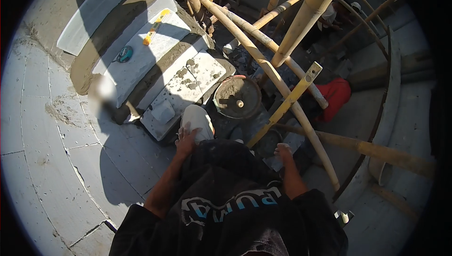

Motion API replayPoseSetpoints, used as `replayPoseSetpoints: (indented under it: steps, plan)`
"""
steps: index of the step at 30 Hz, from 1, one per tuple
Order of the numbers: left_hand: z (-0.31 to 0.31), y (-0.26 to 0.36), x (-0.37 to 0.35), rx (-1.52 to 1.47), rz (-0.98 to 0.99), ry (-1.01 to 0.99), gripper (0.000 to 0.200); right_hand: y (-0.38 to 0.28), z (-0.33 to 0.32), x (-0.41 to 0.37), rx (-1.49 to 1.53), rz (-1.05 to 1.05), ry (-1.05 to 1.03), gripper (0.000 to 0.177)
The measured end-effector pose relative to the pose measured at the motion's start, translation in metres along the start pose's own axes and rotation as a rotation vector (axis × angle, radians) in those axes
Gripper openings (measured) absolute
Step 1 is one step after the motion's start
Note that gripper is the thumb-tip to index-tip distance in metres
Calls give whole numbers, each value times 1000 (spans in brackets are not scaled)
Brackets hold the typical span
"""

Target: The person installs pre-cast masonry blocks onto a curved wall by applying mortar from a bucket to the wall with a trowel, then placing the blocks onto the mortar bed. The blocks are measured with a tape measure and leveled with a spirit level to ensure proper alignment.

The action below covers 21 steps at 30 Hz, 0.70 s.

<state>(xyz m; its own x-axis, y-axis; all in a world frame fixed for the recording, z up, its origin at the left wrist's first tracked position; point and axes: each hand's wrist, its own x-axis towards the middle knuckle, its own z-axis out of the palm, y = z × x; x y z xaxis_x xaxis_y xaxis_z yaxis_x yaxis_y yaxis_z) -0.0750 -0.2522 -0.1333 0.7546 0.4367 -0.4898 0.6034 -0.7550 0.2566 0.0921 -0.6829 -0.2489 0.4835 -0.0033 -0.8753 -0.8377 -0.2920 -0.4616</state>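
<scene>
My left hand point(186, 138) rests against my bent knee, in pale trousers point(197, 118), with its fingers apart and nothing in it. My right hand point(284, 151) hangs low at my other side, close to the lower part of a long yellow spirit level point(293, 97) that stands tilted. Its fingers are too small and shadowed to make out. In front of me is a round bucket of grey mortar point(248, 92), with a tool handle point(240, 103) sticking up from it. On the white steps lie a teal tape measure point(125, 54) and a short yellow level point(157, 26).
Bamboo poles point(263, 63) cross in front and to the right. White step slabs point(200, 75) carry mortar crumbs and a loose white block point(163, 111). Someone in red clothing point(333, 97) is below the poles. A curved block wall point(42, 124) fills the left.
</scene>
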Motion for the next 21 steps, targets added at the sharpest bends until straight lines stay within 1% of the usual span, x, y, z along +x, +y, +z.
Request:
replayPoseSetpoints:
  steps: [2,4,6,10,11,16,17,21]
  plan:
    - [0,-1,-2,-19,5,-13,57,7,5,-3,42,-28,23,24]
    - [3,-7,0,-55,8,-27,63,10,6,-7,50,-13,5,28]
    - [9,-14,2,-40,24,-23,61,21,7,1,46,-3,-30,33]
    - [5,-16,3,2,10,-62,56,40,18,4,-6,-6,22,31]
    - [6,-17,4,-14,22,-43,56,37,21,-1,-10,17,33,30]
    - [7,-26,4,-57,118,-13,54,45,33,-17,-4,50,24,32]
    - [7,-28,10,-1,185,24,51,45,36,-21,2,64,31,32]
    - [1,-26,9,-29,145,-39,50,62,39,-22,53,60,28,33]
